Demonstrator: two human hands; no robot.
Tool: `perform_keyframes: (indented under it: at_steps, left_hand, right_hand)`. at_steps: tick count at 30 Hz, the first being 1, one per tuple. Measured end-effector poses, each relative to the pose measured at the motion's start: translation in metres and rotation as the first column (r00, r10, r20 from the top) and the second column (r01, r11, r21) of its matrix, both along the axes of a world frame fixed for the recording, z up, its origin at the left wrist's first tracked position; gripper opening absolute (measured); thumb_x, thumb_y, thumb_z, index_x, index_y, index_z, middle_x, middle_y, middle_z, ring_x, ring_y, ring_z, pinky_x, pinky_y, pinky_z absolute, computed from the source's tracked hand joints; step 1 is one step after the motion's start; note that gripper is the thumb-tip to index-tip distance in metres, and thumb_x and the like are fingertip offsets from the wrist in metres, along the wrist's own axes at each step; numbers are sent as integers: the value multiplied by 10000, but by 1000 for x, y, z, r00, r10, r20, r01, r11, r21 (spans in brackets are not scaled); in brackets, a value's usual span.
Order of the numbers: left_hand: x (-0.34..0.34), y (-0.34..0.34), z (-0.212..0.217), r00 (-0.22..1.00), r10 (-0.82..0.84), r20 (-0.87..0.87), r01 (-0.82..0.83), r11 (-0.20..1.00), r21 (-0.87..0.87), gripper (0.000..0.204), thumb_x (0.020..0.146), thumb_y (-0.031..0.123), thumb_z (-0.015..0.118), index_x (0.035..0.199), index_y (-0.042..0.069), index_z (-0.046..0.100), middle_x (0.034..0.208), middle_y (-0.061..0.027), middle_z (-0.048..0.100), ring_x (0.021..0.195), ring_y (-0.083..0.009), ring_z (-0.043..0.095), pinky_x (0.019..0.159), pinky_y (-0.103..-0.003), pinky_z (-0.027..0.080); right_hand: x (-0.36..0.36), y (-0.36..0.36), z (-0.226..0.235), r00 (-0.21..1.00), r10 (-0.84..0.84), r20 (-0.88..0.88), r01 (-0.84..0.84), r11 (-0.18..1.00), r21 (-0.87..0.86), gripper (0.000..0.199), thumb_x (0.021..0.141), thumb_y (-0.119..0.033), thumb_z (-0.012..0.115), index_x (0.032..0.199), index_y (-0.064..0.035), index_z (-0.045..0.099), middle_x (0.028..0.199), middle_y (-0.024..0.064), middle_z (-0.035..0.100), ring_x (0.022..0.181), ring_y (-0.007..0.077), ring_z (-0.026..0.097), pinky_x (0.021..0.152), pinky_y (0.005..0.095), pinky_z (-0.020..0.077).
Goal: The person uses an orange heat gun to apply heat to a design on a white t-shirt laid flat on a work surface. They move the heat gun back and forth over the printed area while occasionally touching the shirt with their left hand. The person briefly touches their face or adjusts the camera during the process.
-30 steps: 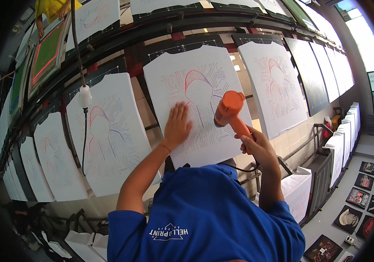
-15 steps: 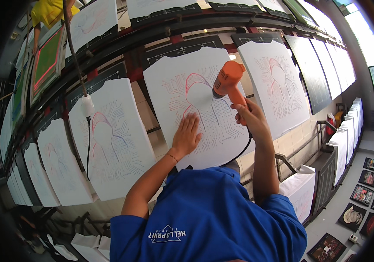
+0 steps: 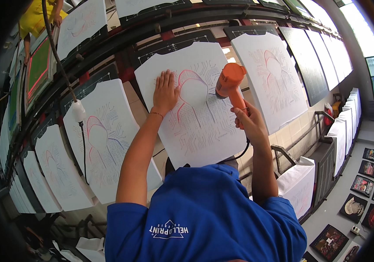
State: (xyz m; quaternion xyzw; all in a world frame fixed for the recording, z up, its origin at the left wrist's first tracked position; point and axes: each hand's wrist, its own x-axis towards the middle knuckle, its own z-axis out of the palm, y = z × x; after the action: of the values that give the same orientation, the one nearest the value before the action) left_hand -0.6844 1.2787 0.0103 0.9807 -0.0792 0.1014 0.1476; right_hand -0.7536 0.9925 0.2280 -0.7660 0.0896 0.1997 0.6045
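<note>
While gripped, one heat gun [image 3: 232, 85], one hand [image 3: 251, 124]

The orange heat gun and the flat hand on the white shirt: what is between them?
In the head view, only the printed hood outline on the white shirt lies between the left hand and the orange heat gun.

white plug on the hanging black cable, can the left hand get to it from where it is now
Probably yes: the left hand lies flat on the printed white shirt, empty, and the white plug hangs just to its left with nothing between them.
</note>
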Motion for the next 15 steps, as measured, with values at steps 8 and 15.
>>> perform_keyframes:
  at_steps: [8,15]
  left_hand:
    - [-34,-15,6,993,-46,-109,45,999,-13,635,985,311,462,1489,-44,309,1577,-215,269,1481,-365,210,1223,-473,136]
    - [-118,-42,12,985,-117,-130,109,992,-67,642,973,306,472,1480,-58,321,1565,-222,289,1473,-377,225,1211,-488,165]
  right_hand:
    - [-34,-17,9,993,-30,-114,34,999,34,524,955,-220,596,1373,76,481,1008,98,665,689,70,545,617,231,451]
    - [-66,-27,17,989,19,-145,-13,999,42,503,966,-220,586,1376,52,481,1031,81,663,687,67,544,618,216,437]
